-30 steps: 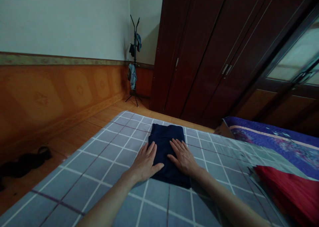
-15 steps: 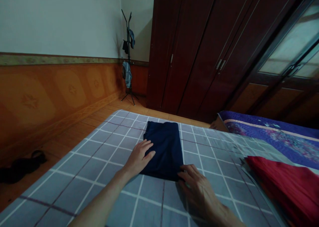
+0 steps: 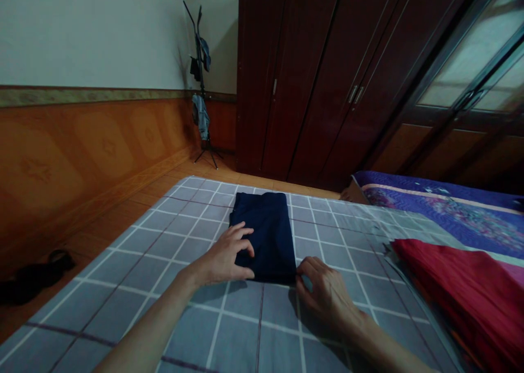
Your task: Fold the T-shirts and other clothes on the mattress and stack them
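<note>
Head cam: navy cloth (image 3: 268,231) folded flat on checked sheet (image 3: 164,291), near edge btwn both hands. L hand (image 3: 225,255) at cloth's L side, fingers spread + bent, nothing gripped; thumb nr cloth's near edge. R hand (image 3: 325,288) at near R corner, thumb + index tips pinching it. Red cloth (image 3: 462,291) on sheet, well off to R. Purple bedding (image 3: 450,209) beyond. Rack (image 3: 200,70) in back corner, wardrobe (image 3: 311,89) beside it. Dark item (image 3: 33,280) on floor L, can't ID.

Dim light, soft shadows (image 3: 317,329) on bedsheet (image 3: 241,337)
</note>
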The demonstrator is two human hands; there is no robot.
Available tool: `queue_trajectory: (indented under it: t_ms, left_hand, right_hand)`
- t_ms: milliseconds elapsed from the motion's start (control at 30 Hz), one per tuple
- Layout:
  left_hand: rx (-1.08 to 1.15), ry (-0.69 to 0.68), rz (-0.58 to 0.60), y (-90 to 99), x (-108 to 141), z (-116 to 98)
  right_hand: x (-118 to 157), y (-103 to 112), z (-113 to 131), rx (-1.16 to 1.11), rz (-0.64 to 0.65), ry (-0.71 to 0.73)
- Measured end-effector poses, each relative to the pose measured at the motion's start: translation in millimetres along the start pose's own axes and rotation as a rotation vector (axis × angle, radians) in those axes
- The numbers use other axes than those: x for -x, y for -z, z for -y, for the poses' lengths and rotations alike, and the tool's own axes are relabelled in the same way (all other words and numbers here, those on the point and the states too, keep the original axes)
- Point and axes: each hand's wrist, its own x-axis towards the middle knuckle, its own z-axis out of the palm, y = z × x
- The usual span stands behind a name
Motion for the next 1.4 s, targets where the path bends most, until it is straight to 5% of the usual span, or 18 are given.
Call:
queue_trajectory:
  t_ms: [100, 533, 833, 1033, 1400]
  left_hand:
    - [-0.056, 0.030, 0.112, -0.1, 4, 4]
    - [0.041, 0.100, 0.179, 10.1, 7, 7]
    - [-0.198, 0.049, -0.142, -11.2, -3, 6]
    - [-0.226, 0.064, -0.022, -21.5, -1, 6]
    - [-0.224, 0.046, -0.096, -27.7, 0, 12]
  right_hand:
    - [-1, 3, 2, -0.016, 0.016, -0.045]
    - [1, -1, 6, 0.132, 0.101, 0.046]
    - [2, 4, 9, 0.186, 0.188, 0.019]
    - [2, 6, 11, 0.102, 0.112, 0.116]
    - [-8, 10, 7, 0.085, 0.110, 0.064]
